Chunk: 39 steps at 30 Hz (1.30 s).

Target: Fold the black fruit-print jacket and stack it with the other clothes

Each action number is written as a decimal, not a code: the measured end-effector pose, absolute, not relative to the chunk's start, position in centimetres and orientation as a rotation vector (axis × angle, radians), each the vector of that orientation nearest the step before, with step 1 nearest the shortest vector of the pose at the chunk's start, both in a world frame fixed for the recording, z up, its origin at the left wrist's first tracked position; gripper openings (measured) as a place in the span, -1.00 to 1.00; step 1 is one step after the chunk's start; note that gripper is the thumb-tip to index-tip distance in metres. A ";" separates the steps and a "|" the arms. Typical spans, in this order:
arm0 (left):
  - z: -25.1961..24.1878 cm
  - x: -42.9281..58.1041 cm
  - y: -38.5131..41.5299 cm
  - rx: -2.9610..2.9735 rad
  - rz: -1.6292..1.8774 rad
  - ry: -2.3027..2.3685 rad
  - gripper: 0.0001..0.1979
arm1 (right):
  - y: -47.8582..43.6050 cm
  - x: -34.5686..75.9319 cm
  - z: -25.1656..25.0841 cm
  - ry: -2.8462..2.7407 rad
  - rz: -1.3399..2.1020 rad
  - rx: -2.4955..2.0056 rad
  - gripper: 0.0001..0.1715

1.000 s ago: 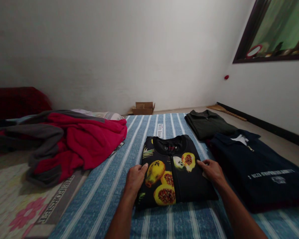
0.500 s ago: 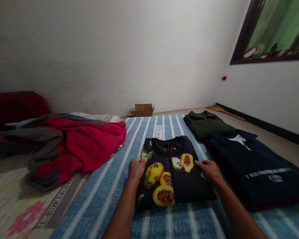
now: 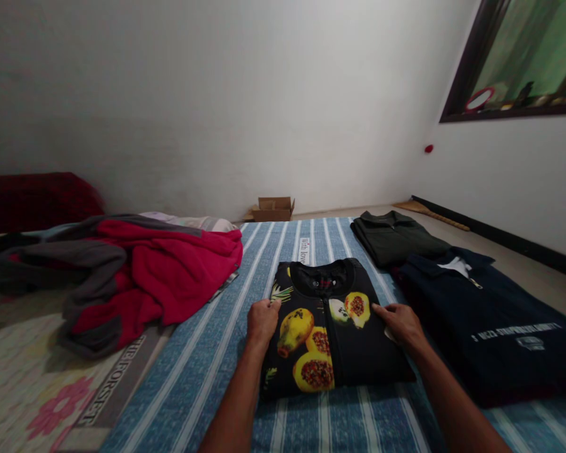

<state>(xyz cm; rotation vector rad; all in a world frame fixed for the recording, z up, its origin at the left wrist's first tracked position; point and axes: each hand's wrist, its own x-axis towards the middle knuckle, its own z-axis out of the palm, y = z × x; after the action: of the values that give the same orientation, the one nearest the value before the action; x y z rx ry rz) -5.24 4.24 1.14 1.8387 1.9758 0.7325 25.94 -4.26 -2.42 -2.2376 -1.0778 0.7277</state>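
Note:
A folded black jacket (image 3: 363, 352) with a yellow papaya print lies on the blue striped sheet (image 3: 207, 352), its collar facing away from me. My left hand (image 3: 263, 322) is closed on its left edge, thumb on top. On the opposite edge, my right hand (image 3: 402, 324) pinches the fabric, and a small pale tag shows beneath the fingers. A folded navy top (image 3: 504, 327) with white lettering lies to the right of my right hand. Behind that sits a folded dark green garment (image 3: 391, 236).
At the left lies a crumpled red and grey garment (image 3: 170, 270) by a floral cover (image 3: 23, 358). Against the far wall stands an open cardboard box (image 3: 273, 211). A dark red item (image 3: 38, 201) is at the far left, and a window (image 3: 538, 63) is at the upper right.
The whole view has shifted slightly, so everything appears a little further right. Both hands keep their hold on the jacket's edges, and the garments lie as before.

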 end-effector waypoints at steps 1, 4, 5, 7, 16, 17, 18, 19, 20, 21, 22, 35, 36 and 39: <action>1.2 -5.2 4.2 1.845 0.726 1.981 -0.65 | -4.2 25.9 -2.4 -1.076 0.729 -2.239 -0.46; 1.3 -5.1 4.1 1.857 0.704 1.998 -0.66 | -4.2 25.9 -2.3 -1.066 0.739 -2.236 -0.46; 1.3 -5.1 4.0 1.859 0.696 2.003 -0.66 | -4.1 26.0 -2.3 -1.060 0.744 -2.232 -0.46; 1.4 -5.1 4.0 1.858 0.680 2.012 -0.66 | -4.1 26.0 -2.3 -1.046 0.756 -2.220 -0.46; 1.7 -5.0 4.0 1.835 0.640 2.035 -0.71 | -3.6 25.9 -2.3 -0.974 0.900 -2.130 -0.45; 1.7 -5.0 4.0 1.834 0.639 2.033 -0.71 | -3.6 25.8 -2.3 -0.971 0.915 -2.124 -0.45; 1.7 -5.1 4.0 1.833 0.640 2.029 -0.72 | -3.6 25.8 -2.2 -0.968 0.930 -2.121 -0.45; 1.6 -5.1 4.0 1.834 0.641 2.025 -0.72 | -3.6 25.8 -2.1 -0.967 0.943 -2.120 -0.45; 1.6 -5.1 4.0 1.835 0.644 2.021 -0.73 | -3.5 25.8 -2.1 -0.967 0.953 -2.122 -0.45; 1.6 -5.2 4.0 1.836 0.648 2.018 -0.73 | -3.5 25.8 -2.1 -0.967 0.960 -2.126 -0.45; 1.5 -5.2 3.9 1.837 0.652 2.015 -0.73 | -3.4 25.8 -2.1 -0.968 0.963 -2.131 -0.45; 1.1 -5.4 4.3 1.860 0.678 2.005 -0.69 | -2.6 26.0 -2.0 -1.010 0.868 -2.158 -0.50; 1.2 -5.5 4.3 1.859 0.677 2.006 -0.69 | -2.7 26.0 -1.9 -0.997 0.866 -2.147 -0.51; 1.2 -5.5 4.4 1.856 0.672 2.007 -0.67 | -2.7 25.9 -2.0 -0.928 0.902 -2.080 -0.55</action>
<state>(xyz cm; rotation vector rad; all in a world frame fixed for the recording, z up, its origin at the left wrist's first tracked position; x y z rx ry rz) -5.49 4.36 1.19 1.8559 2.0070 0.6725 25.87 -2.73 -2.03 -2.0799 -0.9276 0.9020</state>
